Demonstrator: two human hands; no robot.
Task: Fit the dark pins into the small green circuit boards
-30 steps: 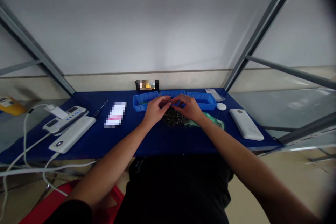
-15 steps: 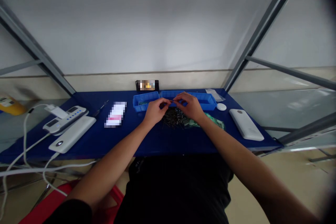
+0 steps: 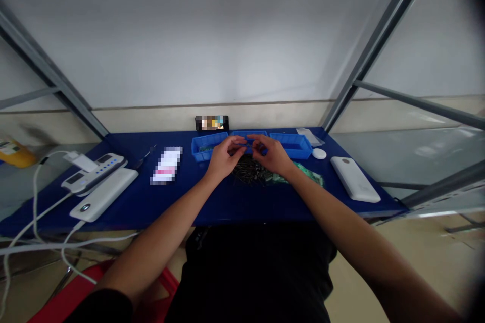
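My left hand (image 3: pixel 224 157) and my right hand (image 3: pixel 272 155) face each other in the middle of the table. Each has its thumb and fingers pinched, with the tips almost meeting around something too small to make out. Just below them lies a pile of thin dark metal pieces (image 3: pixel 250 170), like pins or long screws. Green pieces (image 3: pixel 303 171) spread from the pile towards the right, partly behind my right wrist. Behind my hands stand a left blue bin (image 3: pixel 200 152) with some green bits in it, a middle blue bin (image 3: pixel 242 133) partly covered by my fingers, and a right blue bin (image 3: pixel 297 153).
A phone (image 3: pixel 166 165) lies left of my hands, a thin pointed tool (image 3: pixel 146 155) beyond it. White power banks (image 3: pixel 106 194) with cables occupy the left side; another power bank (image 3: pixel 355 179) and a round white lid (image 3: pixel 319 154) sit right. A screen (image 3: pixel 212 122) leans at the back.
The fingers of both hands have shifted slightly, the index fingers lifting and the tips drawing a little apart. Both hands stay above the pile; the things on the table have not moved.
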